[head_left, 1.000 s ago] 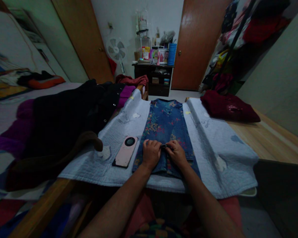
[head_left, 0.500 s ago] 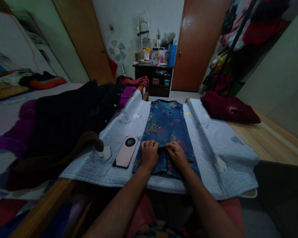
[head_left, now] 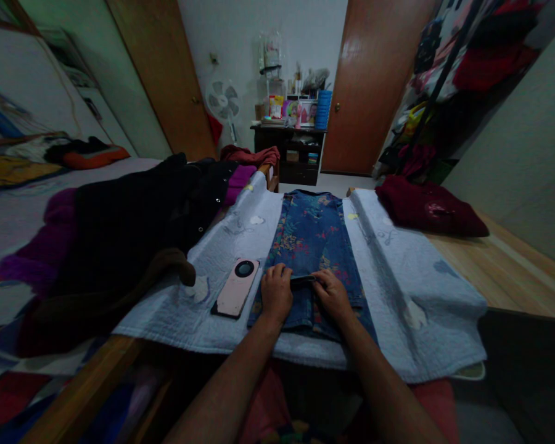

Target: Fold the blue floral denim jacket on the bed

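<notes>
A blue denim garment with a floral print [head_left: 312,231] lies on a pale blue quilted cloth [head_left: 398,265]. Close to its near end, a dark folded edge is raised between my hands. My left hand [head_left: 276,291] has its fingers closed on the left end of that edge. At the right end, my right hand [head_left: 333,294] pinches the denim between thumb and fingers. A pink phone with a round black camera ring [head_left: 235,290] rests on the cloth, left of my left hand.
To the left, a black and purple jacket [head_left: 134,216] covers part of a bed. A folded maroon garment [head_left: 432,206] sits on a wooden surface [head_left: 504,265] at the right. Farther back stand a white fan [head_left: 224,100] and a dark cabinet [head_left: 287,148] holding small items.
The whole view has shifted slightly, with things sitting a little lower and to the right. Both hands still grip the denim edge, which looks a bit straighter between them.
</notes>
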Demonstrator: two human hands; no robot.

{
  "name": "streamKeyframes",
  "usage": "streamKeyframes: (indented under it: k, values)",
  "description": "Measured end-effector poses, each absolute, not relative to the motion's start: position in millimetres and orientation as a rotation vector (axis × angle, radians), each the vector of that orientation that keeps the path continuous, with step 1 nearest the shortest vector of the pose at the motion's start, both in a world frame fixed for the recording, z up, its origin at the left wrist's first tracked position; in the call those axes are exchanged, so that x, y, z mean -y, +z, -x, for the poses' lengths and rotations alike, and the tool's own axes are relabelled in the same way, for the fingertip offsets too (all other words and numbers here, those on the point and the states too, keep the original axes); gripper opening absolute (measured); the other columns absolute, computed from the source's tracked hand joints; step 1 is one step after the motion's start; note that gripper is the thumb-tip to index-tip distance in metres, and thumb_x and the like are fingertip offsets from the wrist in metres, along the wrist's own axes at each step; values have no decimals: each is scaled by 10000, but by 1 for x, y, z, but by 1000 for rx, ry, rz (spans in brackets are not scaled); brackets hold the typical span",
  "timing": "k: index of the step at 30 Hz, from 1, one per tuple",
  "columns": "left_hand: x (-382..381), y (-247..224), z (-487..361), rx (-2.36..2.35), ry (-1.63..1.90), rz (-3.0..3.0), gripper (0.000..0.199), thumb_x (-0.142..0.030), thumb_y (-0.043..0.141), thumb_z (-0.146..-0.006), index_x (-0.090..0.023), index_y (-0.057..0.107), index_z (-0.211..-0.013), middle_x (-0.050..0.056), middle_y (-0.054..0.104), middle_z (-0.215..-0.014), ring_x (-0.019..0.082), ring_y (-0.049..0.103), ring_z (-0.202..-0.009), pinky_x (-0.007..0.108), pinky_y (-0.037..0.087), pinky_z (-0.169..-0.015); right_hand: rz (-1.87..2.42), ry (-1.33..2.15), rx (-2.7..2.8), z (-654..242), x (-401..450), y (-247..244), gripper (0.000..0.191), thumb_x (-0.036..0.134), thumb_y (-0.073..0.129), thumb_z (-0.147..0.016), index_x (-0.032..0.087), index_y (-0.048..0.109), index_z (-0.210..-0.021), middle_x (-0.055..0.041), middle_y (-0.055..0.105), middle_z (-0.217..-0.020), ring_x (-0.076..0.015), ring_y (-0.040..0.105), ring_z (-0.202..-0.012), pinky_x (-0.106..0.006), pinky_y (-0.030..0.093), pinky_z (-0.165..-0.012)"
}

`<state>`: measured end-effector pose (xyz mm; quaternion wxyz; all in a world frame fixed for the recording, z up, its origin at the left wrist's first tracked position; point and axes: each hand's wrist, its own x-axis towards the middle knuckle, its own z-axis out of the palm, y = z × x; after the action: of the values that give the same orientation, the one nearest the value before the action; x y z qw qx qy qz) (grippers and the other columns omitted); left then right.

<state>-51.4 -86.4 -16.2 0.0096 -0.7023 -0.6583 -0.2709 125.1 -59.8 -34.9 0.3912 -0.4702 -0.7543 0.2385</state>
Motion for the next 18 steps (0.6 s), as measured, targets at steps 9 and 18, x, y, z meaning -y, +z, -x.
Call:
streamKeyframes:
  k: [9, 18]
  values:
    - [82, -17, 58, 2032, -1181, 2112, 381, 12, 429, -786, -216, 672, -969, 85, 584, -1142, 256, 506, -1103, 419, 446, -990, 1218, 603, 1897, -125, 60, -35, 196, 233, 497, -899, 233, 675, -980, -44, 642, -947, -191, 604, -913, -321, 470, -845]
    - [84, -12, 61, 2049, -1294, 2037, 411, 28, 419, -735, -225, 692, -909, 78, 592, -1038, 254, 527, -1033, 429, 453, -962, 1223, 580, 1904, -125, 60, -39, 217, 198, 487, -880, 226, 669, -994, -53, 641, -969, -195, 602, -937, -333, 469, -864]
